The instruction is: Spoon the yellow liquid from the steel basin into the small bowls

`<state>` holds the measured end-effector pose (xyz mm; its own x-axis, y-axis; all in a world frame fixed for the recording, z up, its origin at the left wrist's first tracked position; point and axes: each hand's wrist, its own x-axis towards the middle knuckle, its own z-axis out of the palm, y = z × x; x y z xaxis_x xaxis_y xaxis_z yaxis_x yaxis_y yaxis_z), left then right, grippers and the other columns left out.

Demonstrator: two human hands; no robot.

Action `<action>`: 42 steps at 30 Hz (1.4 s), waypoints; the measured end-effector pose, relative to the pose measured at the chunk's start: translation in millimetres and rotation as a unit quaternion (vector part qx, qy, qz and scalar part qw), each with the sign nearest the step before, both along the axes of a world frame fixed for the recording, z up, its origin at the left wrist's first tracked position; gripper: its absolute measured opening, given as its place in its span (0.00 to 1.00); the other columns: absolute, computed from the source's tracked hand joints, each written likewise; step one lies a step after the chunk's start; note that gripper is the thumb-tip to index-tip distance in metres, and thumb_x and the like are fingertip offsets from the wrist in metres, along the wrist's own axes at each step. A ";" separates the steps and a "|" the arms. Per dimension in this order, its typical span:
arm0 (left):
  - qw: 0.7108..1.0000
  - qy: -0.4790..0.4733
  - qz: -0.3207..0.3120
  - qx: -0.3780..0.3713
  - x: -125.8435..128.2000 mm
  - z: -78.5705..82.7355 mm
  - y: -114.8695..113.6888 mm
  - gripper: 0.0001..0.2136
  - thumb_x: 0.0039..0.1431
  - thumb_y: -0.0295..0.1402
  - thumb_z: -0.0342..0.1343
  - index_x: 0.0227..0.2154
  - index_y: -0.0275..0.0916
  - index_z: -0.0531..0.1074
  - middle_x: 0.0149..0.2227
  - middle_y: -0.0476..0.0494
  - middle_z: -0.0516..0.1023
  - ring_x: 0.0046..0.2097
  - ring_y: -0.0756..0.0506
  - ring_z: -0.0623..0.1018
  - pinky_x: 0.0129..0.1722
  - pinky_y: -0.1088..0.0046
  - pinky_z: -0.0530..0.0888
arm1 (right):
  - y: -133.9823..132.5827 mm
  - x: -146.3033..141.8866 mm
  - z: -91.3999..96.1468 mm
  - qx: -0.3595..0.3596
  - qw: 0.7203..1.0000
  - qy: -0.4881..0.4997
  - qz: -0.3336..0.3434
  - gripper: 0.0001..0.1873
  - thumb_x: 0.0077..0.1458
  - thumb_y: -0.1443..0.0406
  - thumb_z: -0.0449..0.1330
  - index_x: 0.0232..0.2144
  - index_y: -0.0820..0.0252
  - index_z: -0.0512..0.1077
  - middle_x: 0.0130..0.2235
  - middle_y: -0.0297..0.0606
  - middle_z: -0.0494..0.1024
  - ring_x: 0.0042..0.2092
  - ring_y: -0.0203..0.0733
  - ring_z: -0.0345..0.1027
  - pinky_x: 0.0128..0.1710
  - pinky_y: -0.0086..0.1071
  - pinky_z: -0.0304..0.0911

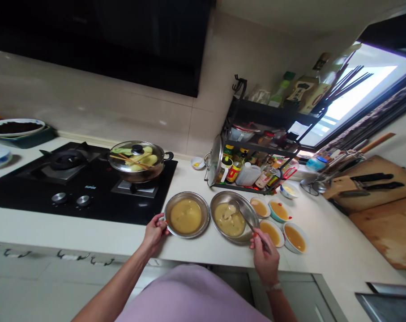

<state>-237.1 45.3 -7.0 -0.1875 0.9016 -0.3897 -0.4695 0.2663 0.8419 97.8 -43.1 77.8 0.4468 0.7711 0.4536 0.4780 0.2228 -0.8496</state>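
Observation:
Two shallow steel pans of yellow batter sit side by side at the counter's front edge. My left hand [155, 231] grips the rim of the left steel pan [186, 215]. My right hand [263, 257] is closed on the handle of a metal ladle [243, 215], whose bowl rests in the batter of the right steel pan [234, 217]. Several small bowls of yellow liquid [279, 223] stand just right of that pan, close to my right hand.
A black gas hob [71, 183] carries a lidded pot [137, 160] holding yellow pieces and chopsticks. A condiment rack [256, 147] stands behind the pans with a lid leaning on it. Wooden boards and knives [373, 183] lie at the right; plates [14, 129] at far left.

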 end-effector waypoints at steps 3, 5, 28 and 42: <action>1.000 0.005 -0.005 -0.002 -0.7 -0.4 0.1 0.23 0.36 0.28 0.65 0.39 0.37 0.66 0.17 0.61 0.64 0.17 0.55 0.66 0.20 0.77 0.66 | -3.2 -1.3 2.0 0.041 0.991 -0.121 0.045 0.10 0.55 0.65 0.57 0.38 0.58 0.77 0.34 0.43 0.76 0.33 0.42 0.70 0.30 0.35 0.68; 1.000 0.009 -0.007 -0.004 -1.1 -0.3 0.3 0.23 0.36 0.28 0.65 0.39 0.37 0.66 0.17 0.61 0.64 0.17 0.55 0.67 0.20 0.77 0.66 | -3.8 -6.6 4.9 0.061 0.984 -0.156 0.062 0.11 0.56 0.66 0.56 0.38 0.57 0.77 0.37 0.45 0.76 0.38 0.45 0.70 0.32 0.35 0.69; 1.000 0.002 -0.003 0.003 -1.2 -2.9 0.3 0.23 0.36 0.28 0.63 0.40 0.37 0.65 0.16 0.61 0.65 0.17 0.55 0.67 0.19 0.78 0.65 | 39.9 -88.6 -49.6 -0.120 0.950 0.274 0.088 0.20 0.49 0.53 0.62 0.37 0.64 0.73 0.18 0.30 0.71 0.21 0.36 0.67 0.32 0.35 0.69; 1.000 0.012 -0.006 -0.006 -0.3 5.1 -0.9 0.23 0.36 0.27 0.63 0.40 0.37 0.65 0.16 0.61 0.65 0.16 0.54 0.67 0.19 0.77 0.66 | 23.8 -76.8 -24.3 -0.121 0.928 0.346 0.065 0.21 0.44 0.55 0.66 0.36 0.65 0.73 0.21 0.35 0.74 0.25 0.39 0.69 0.20 0.27 0.60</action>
<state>-237.4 44.5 -1.9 -0.1871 0.8992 -0.3955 -0.4457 0.2811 0.8499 21.1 -19.3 53.5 0.4635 0.8805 -0.1000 -0.2179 0.0039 -0.9760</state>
